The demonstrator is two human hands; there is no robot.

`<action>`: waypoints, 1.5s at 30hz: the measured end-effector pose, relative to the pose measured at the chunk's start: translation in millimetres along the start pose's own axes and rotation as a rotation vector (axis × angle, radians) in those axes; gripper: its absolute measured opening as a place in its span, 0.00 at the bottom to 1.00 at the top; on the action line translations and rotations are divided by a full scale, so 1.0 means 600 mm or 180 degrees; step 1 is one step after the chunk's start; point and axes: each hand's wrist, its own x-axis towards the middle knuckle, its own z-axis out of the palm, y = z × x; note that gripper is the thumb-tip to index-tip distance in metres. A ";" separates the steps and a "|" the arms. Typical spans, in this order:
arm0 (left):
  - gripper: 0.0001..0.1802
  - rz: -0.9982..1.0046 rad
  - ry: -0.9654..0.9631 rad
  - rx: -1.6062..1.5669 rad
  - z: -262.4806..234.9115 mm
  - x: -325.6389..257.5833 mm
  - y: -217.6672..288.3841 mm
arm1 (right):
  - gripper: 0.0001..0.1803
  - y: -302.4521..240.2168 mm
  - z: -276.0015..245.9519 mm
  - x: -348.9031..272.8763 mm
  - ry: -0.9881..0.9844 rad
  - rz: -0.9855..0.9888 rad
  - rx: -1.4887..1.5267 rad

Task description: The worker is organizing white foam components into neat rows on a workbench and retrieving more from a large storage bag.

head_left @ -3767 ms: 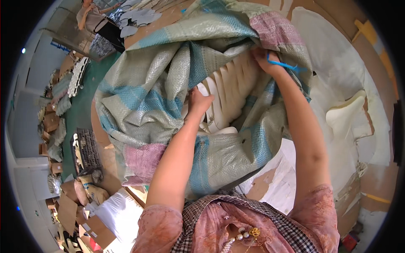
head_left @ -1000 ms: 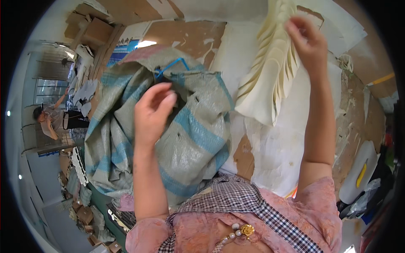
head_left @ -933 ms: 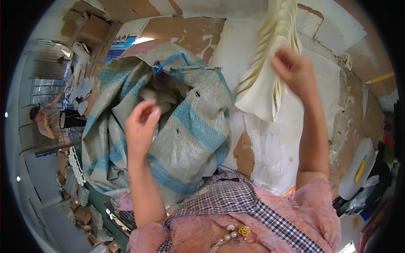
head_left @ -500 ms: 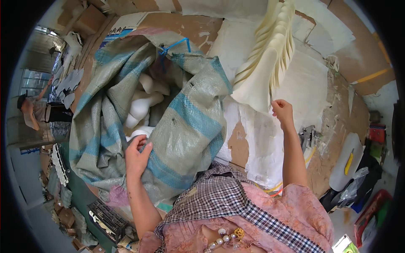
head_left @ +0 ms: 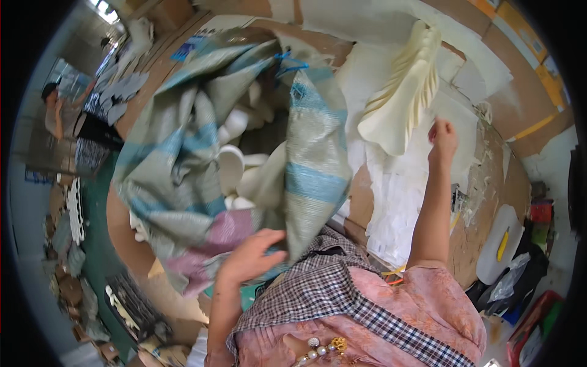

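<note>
A large grey-green woven sack (head_left: 318, 183) with blue stripes stands with its mouth open, a blue tie (head_left: 293, 64) on its rim. Inside it lie several smooth white moulded pieces (head_left: 231, 168), partly hidden by folds. My left hand (head_left: 254, 254) is at the sack's near edge, fingers stretched out and thumb apart. To the right of the sack, a long cream pleated moulding (head_left: 400, 92) lies on the table. Beside it, my right hand (head_left: 443, 137) hovers with curled fingers, slightly blurred; what they hold, if anything, does not show.
White sheeting (head_left: 397, 208) covers part of the cardboard-topped table (head_left: 507, 183). On the right lies a yellow-handled knife (head_left: 503, 244) on a pale board. A black crate (head_left: 131, 309) sits on the green floor at left. Another person (head_left: 64, 110) stands at the far left.
The sack's mouth has shifted and opened differently, showing more white pieces. My left hand has moved down and right along the sack. My right hand has moved up and right, away from the moulding's end.
</note>
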 end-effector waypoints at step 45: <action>0.31 -0.1789 0.4454 0.0846 -0.283 -0.132 -0.140 | 0.16 -0.032 0.652 -0.338 -0.5053 -0.2675 -0.1666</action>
